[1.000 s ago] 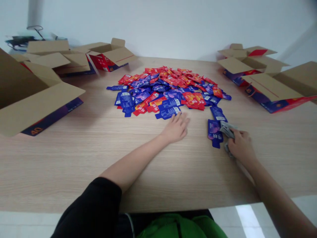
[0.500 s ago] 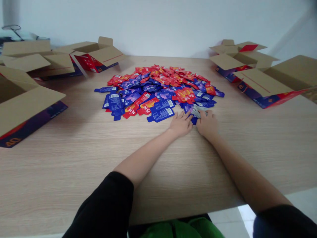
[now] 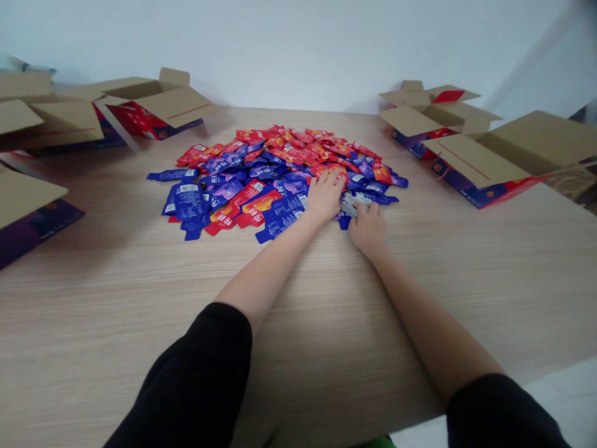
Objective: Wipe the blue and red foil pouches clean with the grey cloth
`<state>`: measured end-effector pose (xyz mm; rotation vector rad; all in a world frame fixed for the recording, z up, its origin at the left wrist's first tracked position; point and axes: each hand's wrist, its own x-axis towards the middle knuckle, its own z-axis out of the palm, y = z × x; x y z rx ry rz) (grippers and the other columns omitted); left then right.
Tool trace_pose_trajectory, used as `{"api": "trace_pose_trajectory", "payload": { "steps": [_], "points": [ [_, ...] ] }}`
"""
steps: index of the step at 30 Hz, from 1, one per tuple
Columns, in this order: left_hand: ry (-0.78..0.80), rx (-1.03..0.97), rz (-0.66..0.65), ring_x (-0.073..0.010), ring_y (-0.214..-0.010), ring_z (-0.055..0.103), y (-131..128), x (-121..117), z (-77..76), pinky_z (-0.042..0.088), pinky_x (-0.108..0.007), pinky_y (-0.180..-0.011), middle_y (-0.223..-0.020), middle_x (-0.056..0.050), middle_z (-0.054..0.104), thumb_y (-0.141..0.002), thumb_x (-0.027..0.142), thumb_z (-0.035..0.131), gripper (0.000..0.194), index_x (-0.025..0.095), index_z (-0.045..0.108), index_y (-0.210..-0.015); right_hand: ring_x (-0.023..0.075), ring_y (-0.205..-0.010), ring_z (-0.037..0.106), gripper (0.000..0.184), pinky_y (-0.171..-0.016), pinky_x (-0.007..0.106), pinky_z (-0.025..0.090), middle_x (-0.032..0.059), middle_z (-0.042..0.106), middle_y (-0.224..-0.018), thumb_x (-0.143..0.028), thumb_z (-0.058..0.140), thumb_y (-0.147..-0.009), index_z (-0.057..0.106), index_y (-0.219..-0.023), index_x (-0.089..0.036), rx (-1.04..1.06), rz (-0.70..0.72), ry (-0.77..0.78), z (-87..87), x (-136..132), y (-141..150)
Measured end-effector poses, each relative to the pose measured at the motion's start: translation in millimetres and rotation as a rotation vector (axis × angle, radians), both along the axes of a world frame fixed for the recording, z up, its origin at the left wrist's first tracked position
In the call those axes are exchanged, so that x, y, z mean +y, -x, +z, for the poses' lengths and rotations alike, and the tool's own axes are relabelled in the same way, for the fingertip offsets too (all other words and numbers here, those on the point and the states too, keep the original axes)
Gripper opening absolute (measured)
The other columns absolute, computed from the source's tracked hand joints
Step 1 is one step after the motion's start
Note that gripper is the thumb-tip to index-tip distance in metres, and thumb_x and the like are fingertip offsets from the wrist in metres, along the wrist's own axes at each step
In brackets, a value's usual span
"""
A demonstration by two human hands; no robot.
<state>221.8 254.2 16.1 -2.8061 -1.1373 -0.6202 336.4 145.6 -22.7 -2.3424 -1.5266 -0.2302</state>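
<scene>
A wide heap of flat red and blue-purple packets (image 3: 228, 165) lies on the table. My left hand (image 3: 325, 194) reaches over its front, fingers stretched out and touching a red packet (image 3: 326, 169) with orange print. My right hand (image 3: 368, 229) is beside it, at the heap's front right edge. Its fingers are curled onto a silver-grey crinkled piece (image 3: 353, 203), whose kind is not clear. Part of a blue packet (image 3: 344, 221) shows just left of the right hand. Several blue packets (image 3: 284, 214) lie left of my left wrist.
Open cardboard boxes stand on both sides: a near left box (image 3: 32, 218), a far left box (image 3: 172, 112), a near right box (image 3: 480, 168) and a far right box (image 3: 415, 121). Their flaps stick out over the wooden table (image 3: 163, 311). A pale wall (image 3: 298, 56) rises behind.
My left hand has moved forward from the table edge of the heap onto the red packet. My right hand stays at the grey piece. The view has shifted slightly to the right.
</scene>
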Motion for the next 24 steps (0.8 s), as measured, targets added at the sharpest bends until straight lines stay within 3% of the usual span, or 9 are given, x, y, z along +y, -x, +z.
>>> {"api": "trace_pose_trajectory", "payload": {
  "steps": [2, 4, 7, 11, 17, 20, 24],
  "points": [
    [0.083, 0.15, 0.011, -0.032, -0.151, 0.031, -8, 29, 5.3, 0.03, -0.053, -0.12, -0.167, -0.009, 0.037, -0.088, 0.012, 0.056, 0.075, 0.022, 0.037, -0.16, 0.0348, -0.119, 0.053, 0.047, -0.091, 0.045, 0.047, 0.0199, 0.051, -0.138, -0.023, 0.042, -0.095, 0.061, -0.138, -0.019, 0.01, -0.003, -0.004, 0.9, 0, 0],
    [0.136, 0.201, 0.006, -0.0328, -0.147, 0.039, -16, 51, 5.3, 0.035, -0.055, -0.117, -0.162, -0.006, 0.046, -0.088, 0.014, 0.057, 0.066, 0.028, 0.051, -0.152, 0.0348, -0.12, 0.052, 0.047, -0.092, 0.045, 0.047, 0.0196, 0.051, -0.138, -0.023, 0.043, -0.095, 0.061, -0.138, -0.02, 0.017, -0.005, 0.004, 1.7, 1, 1],
    [0.138, 0.208, 0.008, -0.0342, -0.14, 0.047, -25, 63, -0.4, 0.04, -0.054, -0.112, -0.152, -0.011, 0.056, -0.095, 0.016, 0.05, 0.046, 0.023, 0.066, -0.138, 0.0345, -0.119, 0.053, 0.047, -0.092, 0.045, 0.047, 0.0193, 0.051, -0.139, -0.025, 0.043, -0.096, 0.06, -0.139, -0.021, 0.015, -0.001, 0.018, 2.2, 1, 1],
    [0.089, 0.193, 0.004, -0.0348, -0.13, 0.055, -26, 47, -3.6, 0.046, -0.048, -0.104, -0.136, -0.021, 0.065, -0.101, 0.013, 0.037, 0.043, 0.009, 0.069, -0.13, 0.0346, -0.119, 0.053, 0.047, -0.092, 0.045, 0.047, 0.0194, 0.05, -0.141, -0.026, 0.042, -0.097, 0.059, -0.14, -0.021, 0.009, -0.011, 0.016, 2.6, 1, 1],
    [0.082, 0.222, -0.052, -0.0331, -0.111, 0.068, -18, 21, 10.8, 0.05, -0.045, -0.096, -0.113, -0.023, 0.074, -0.097, 0.009, 0.044, 0.035, 0.005, 0.074, -0.114, 0.0349, -0.117, 0.054, 0.047, -0.089, 0.045, 0.048, 0.019, 0.05, -0.141, -0.025, 0.043, -0.096, 0.059, -0.14, -0.022, 0.01, -0.035, 0.032, 4.3, -1, 2],
    [0.083, 0.22, -0.127, -0.0307, -0.11, 0.069, -8, 1, 11.1, 0.052, -0.041, -0.094, -0.113, -0.021, 0.075, -0.097, 0.008, 0.046, 0.033, 0.007, 0.075, -0.113, 0.0353, -0.117, 0.054, 0.047, -0.09, 0.045, 0.048, 0.0192, 0.051, -0.14, -0.025, 0.044, -0.096, 0.059, -0.14, -0.022, 0.011, -0.031, 0.031, 3.9, -2, 1],
    [0.087, 0.183, -0.274, -0.0266, -0.124, 0.063, 28, -43, -7.1, 0.049, -0.038, -0.105, -0.128, -0.013, 0.072, -0.097, 0.009, 0.054, 0.03, 0.015, 0.074, -0.118, 0.0351, -0.118, 0.054, 0.048, -0.091, 0.045, 0.047, 0.0194, 0.05, -0.142, -0.025, 0.044, -0.096, 0.058, -0.141, -0.021, 0.012, -0.013, 0.036, 2.4, -3, -2]
  ]
}}
